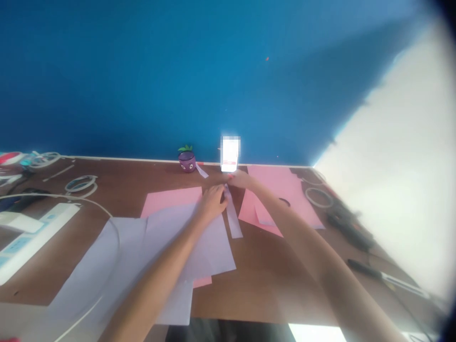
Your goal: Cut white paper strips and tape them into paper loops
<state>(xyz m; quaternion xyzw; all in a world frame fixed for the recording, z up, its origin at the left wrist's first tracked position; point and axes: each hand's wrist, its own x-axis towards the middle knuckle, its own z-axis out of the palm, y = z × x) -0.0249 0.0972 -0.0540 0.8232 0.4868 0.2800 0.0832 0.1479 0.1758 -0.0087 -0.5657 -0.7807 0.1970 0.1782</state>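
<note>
My left hand [213, 202] is at the middle of the desk with its fingers curled. Its thumb and fingertips meet the upper part of a narrow pale lilac paper strip [234, 221], which lies toward me. Farther away, my right hand [242, 179] reaches to just below a brightly glowing phone [229, 159] leaning at the wall. Blur hides how its fingers are bent; whether it touches the phone or the strip is unclear. Pale lilac sheets [171, 242] lie under my left forearm, over a pink sheet [174, 195]. More pink paper [272, 178] is beneath my right forearm.
A purple pot [187, 161] with green leaves stands at the back beside a small paper scrap [202, 171]. To the left are a white power strip [35, 242], a looping cable [114, 232] and tape rings [81, 184]. Another ring [318, 197] and dark tools [351, 228] lie right.
</note>
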